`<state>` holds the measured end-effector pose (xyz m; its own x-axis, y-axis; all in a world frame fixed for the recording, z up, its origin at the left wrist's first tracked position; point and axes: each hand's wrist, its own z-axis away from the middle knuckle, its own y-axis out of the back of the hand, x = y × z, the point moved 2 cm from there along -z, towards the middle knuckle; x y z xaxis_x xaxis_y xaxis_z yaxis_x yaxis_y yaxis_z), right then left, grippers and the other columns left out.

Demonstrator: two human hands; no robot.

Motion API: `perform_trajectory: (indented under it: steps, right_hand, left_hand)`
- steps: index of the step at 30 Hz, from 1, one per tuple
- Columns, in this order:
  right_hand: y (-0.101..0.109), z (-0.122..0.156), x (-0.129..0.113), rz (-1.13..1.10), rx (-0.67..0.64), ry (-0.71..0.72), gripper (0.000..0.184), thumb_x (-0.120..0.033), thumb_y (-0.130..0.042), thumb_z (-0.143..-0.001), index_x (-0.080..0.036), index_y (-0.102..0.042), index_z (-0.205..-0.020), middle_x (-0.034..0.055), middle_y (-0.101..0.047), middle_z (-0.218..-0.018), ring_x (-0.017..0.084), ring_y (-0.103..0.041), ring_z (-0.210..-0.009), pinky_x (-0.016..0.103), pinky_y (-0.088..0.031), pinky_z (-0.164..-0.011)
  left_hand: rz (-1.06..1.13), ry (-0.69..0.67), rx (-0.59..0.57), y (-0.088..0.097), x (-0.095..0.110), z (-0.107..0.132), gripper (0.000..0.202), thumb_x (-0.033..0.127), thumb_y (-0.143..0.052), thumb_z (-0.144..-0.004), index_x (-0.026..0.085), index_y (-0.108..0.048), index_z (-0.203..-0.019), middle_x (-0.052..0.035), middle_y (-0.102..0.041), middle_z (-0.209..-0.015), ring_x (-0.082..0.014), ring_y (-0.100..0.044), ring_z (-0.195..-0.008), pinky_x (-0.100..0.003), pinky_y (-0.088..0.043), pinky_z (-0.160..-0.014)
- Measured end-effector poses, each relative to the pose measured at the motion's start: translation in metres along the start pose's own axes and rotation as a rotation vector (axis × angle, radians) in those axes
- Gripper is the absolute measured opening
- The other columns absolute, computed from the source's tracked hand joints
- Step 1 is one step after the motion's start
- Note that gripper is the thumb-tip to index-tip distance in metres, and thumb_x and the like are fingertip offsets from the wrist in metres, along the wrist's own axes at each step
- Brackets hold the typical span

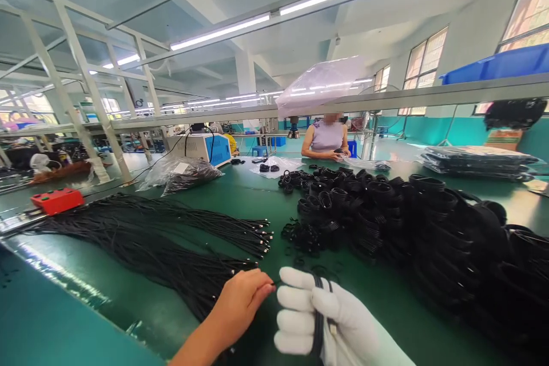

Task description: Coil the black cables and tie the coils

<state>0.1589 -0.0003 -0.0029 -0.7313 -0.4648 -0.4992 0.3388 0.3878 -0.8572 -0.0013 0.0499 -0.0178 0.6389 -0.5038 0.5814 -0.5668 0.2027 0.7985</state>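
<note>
**Black cable (318, 320) looped around a white-gloved right hand (338, 314)**

Nearest, the right hand has its fingers together inside the loop, the thumb pressing the strands and a pale metal plug (333, 329) showing below it. The bare left hand (246, 297) is just beside it, thumb and forefinger pinched on a small dark tip (273, 283); whether that belongs to the same cable I cannot tell. The step in hand looks like winding or binding the coil; the next move calls for a firm thumb and a neat left-hand pinch.

Beyond, loose cables (163, 251) lie to the left on the green table (257, 197), and heaped coils (377, 211) to the right. Farther off, a filled plastic bag (186, 174) rests near a blue-and-white machine (210, 148); across the table sits a co-worker (328, 137).
</note>
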Motion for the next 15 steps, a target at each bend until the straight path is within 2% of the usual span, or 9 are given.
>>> perform_trajectory:
  steps: [3,6,8,9,12,15]
  right_hand:
    - [0.004,0.002,-0.011,0.042,0.133,0.132,0.038,-0.026,-0.075,-0.069,-0.015,-0.062,-0.102,-0.001,-0.058,-0.073,0.01,-0.055,-0.064,0.032,-0.044,-0.071]
    - [0.01,0.004,-0.012,0.116,0.298,0.143,0.044,-0.028,-0.078,-0.066,-0.015,-0.062,-0.104,0.0082,-0.067,-0.096,0.021,-0.064,-0.085,0.042,-0.044,-0.086]
    - [0.012,0.007,-0.008,0.203,0.383,0.106,0.045,-0.029,-0.077,-0.067,-0.015,-0.061,-0.107,0.0124,-0.067,-0.104,0.023,-0.065,-0.089,0.042,-0.044,-0.087]
    - [0.012,0.007,-0.005,0.256,0.386,0.076,0.044,-0.028,-0.076,-0.069,-0.015,-0.061,-0.107,0.0123,-0.068,-0.102,0.021,-0.065,-0.087,0.039,-0.044,-0.086]
    - [0.008,0.007,0.006,0.36,0.207,-0.082,0.034,-0.03,-0.071,-0.074,-0.009,-0.064,-0.101,0.0107,-0.068,-0.086,0.016,-0.063,-0.077,0.033,-0.046,-0.078]
    - [0.006,0.008,0.02,0.305,0.003,-0.305,0.041,-0.037,-0.073,-0.071,-0.006,-0.064,-0.097,0.0118,-0.066,-0.085,0.017,-0.062,-0.075,0.036,-0.044,-0.08]
  left_hand:
    - [-0.284,-0.151,0.097,-0.016,0.009,0.02,0.027,0.019,-0.035,-0.09,0.02,-0.06,-0.078,-0.0012,-0.065,-0.077,-0.0164,-0.058,-0.07,-0.028,-0.04,-0.07]
    - [-0.44,-0.377,0.215,-0.028,0.032,0.034,0.024,0.014,-0.038,-0.086,0.02,-0.056,-0.072,0.0003,-0.062,-0.066,-0.0144,-0.056,-0.057,-0.026,-0.036,-0.057]
    - [-0.48,-0.443,0.291,-0.024,0.046,0.036,0.023,0.015,-0.042,-0.086,0.02,-0.054,-0.067,0.0012,-0.06,-0.061,-0.0134,-0.053,-0.051,-0.027,-0.032,-0.052]
    - [-0.484,-0.451,0.314,-0.018,0.052,0.036,0.023,0.018,-0.046,-0.086,0.02,-0.052,-0.064,0.0017,-0.059,-0.06,-0.0132,-0.051,-0.05,-0.027,-0.03,-0.052]
    - [-0.428,-0.449,0.244,0.009,0.065,0.03,0.019,0.029,-0.061,-0.082,0.02,-0.055,-0.066,0.0036,-0.06,-0.063,-0.0128,-0.052,-0.055,-0.026,-0.031,-0.055]
    - [-0.284,-0.329,0.033,0.036,0.067,0.024,0.013,0.027,-0.069,-0.077,0.02,-0.06,-0.071,0.0057,-0.062,-0.068,-0.0107,-0.052,-0.061,-0.023,-0.032,-0.058]
